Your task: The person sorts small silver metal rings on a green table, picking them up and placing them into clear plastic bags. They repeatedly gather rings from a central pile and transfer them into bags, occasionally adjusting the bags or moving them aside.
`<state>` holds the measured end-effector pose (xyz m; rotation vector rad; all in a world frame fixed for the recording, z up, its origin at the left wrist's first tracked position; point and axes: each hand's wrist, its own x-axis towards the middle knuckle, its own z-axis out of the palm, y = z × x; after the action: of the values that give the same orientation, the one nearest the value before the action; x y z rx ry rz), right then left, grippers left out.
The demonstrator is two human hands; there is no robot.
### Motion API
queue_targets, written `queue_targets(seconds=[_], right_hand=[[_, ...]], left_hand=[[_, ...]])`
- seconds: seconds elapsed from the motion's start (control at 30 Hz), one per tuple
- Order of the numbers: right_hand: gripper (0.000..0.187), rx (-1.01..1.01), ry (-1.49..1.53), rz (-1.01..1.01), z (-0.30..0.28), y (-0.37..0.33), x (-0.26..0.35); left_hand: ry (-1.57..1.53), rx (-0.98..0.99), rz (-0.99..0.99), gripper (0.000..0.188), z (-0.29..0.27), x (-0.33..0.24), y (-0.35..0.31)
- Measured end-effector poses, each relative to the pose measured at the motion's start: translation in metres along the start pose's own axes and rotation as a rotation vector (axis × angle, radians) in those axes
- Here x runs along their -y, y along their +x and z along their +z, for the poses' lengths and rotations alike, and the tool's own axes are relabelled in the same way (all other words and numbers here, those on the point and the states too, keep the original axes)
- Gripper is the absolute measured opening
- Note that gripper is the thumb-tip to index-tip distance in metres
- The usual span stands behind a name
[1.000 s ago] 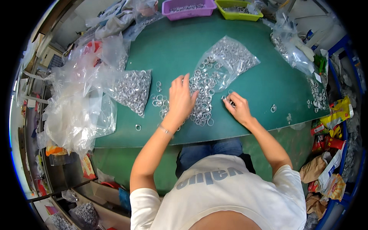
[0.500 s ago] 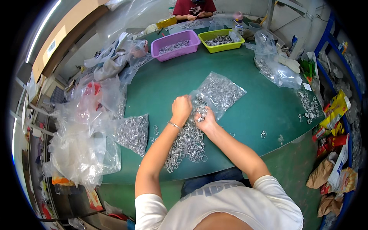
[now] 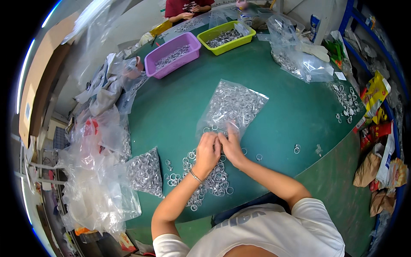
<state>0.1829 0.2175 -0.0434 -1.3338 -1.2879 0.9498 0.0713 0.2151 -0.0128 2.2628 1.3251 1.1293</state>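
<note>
A clear plastic bag (image 3: 238, 103) filled with silvery metal rings lies flat at the middle of the green table, its mouth toward me. My left hand (image 3: 208, 150) is at that mouth with its fingers curled down; what they grip is hidden under the knuckles. Close beside it, nearly touching, my right hand (image 3: 231, 147) reaches onto the bag's near edge. Its fingertips are smeared by motion, so their grip does not show. Loose metal rings (image 3: 216, 184) lie heaped below my hands and partly under my left wrist. A few rings show between the hands and the bag.
Another bag of rings (image 3: 146, 172) stands left, beside crumpled clear plastic bags (image 3: 96, 180). A purple basin (image 3: 173, 64) and a yellow-green basin (image 3: 231, 46) hold metal parts at the back. Scattered rings (image 3: 346, 103) lie far right. Across the table sits a person in a dark red shirt (image 3: 182, 7).
Both hands have drawn back toward me and closer together. The handful of rings in my right hand no longer shows. The bag now lies flatter, and the whole view has shifted.
</note>
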Motion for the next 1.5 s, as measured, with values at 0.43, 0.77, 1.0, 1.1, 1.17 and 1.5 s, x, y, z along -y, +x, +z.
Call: queue_targets(seconds=[0.43,0.77,1.0,1.1,1.17,1.5], right_hand=[[0.051,0.165,-0.325,-0.633,-0.083,-0.015,0.065],[0.053,0.341,-0.432,-0.569,-0.084,-0.004,0.022],[0.048,0.421,-0.424,-0.548,-0.085,-0.009,0.025],[0.044,0.465,-0.413,-0.536,-0.086,-0.010,0.024],[0.042,0.493,-0.409,-0.538,-0.088,-0.009,0.026],[0.036,0.511,-0.393,-0.509,-0.084,-0.010,0.022]], left_hand=[[0.258,0.405,0.311,0.060,0.058,0.012,0.112],[0.190,0.451,0.300,0.050,0.042,0.030,0.079],[0.008,0.238,0.116,0.035,0.042,0.039,0.059],[-0.065,0.230,-0.114,0.028,0.035,0.029,0.063],[-0.168,0.150,-0.257,0.022,0.032,0.030,0.058],[-1.069,-0.202,-0.966,0.032,0.018,0.022,0.051]])
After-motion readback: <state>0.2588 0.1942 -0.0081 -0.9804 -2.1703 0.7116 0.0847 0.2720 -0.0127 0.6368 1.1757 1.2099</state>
